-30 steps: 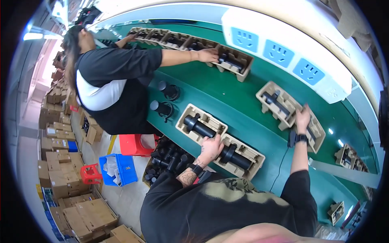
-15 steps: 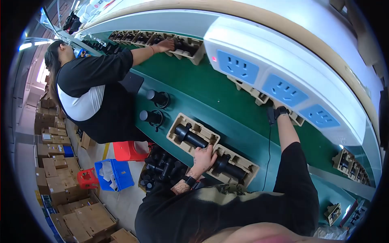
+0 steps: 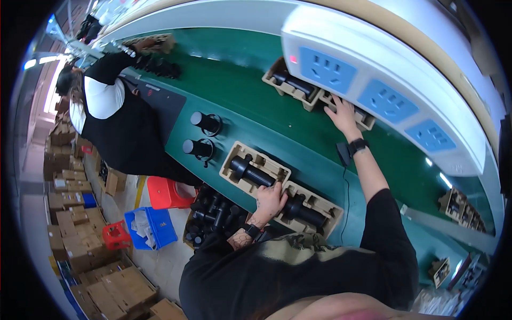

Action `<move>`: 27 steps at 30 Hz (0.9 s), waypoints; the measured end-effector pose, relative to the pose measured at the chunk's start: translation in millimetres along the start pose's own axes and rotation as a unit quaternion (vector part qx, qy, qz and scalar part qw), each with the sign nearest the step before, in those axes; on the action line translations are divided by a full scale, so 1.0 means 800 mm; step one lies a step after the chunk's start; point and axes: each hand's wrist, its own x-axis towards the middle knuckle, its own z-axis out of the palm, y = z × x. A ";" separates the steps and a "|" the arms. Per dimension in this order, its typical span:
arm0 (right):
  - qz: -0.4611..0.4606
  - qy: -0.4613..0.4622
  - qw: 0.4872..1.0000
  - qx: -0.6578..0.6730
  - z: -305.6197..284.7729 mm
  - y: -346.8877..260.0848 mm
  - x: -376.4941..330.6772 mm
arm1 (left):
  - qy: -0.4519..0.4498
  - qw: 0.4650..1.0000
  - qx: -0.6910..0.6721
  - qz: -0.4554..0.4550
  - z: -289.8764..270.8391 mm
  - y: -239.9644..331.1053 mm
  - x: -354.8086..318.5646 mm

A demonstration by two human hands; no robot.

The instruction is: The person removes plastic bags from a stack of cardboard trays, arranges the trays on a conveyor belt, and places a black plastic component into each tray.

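Recessed beige moulded trays (image 3: 274,167) likely stop black cylinders (image 3: 255,174) rolling; left hand (image 3: 271,201) (centre), right hand (image 3: 344,116) (upper right) touch trays; grips unclear.

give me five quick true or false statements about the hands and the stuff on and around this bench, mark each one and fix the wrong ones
1. The left hand is where the two nearer trays meet. True.
2. Both wrists are bare. False: each wears a dark band.
3. The right hand is at a farther tray, partly hidden by the power strip. True.
4. The power strip shows five blue sockets. False: it shows three.
5. The blue bin stands on the bench. False: the blue bin is off the bench, near a red stool.
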 end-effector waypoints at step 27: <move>0.241 -0.159 0.952 -0.102 -0.090 0.107 -0.057 | -0.037 0.999 -0.009 0.005 -0.023 -0.027 -0.003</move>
